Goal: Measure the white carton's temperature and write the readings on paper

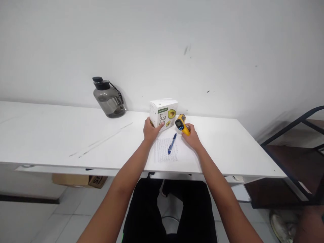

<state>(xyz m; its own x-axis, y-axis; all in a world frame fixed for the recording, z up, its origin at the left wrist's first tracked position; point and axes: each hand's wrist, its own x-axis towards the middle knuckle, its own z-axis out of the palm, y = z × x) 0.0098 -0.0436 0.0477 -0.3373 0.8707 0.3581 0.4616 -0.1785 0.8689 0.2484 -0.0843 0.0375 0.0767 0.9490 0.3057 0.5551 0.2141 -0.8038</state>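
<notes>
My left hand [152, 130] grips the lower left side of a white box [163, 113] with avocado pictures, its thumb across the front. The box stands upright on the desk, near the wall. In my right hand [191, 136] is a yellow and black infrared thermometer [182, 125], fingers wrapped round its handle. Its small screen and blue buttons face me, and it is close to the box's right side. Between my forearms lies a sheet of handwritten paper [162, 153], with a blue pen [172, 144] resting on it.
A large grey water bottle [108, 100] with a black cap stands at the back left of the white desk [63, 135]. Behind rises a wall. A cardboard box [73, 180] is under the desk, a dark metal frame [291, 128] at right. Part of another person's shoe [279, 227] shows lower right.
</notes>
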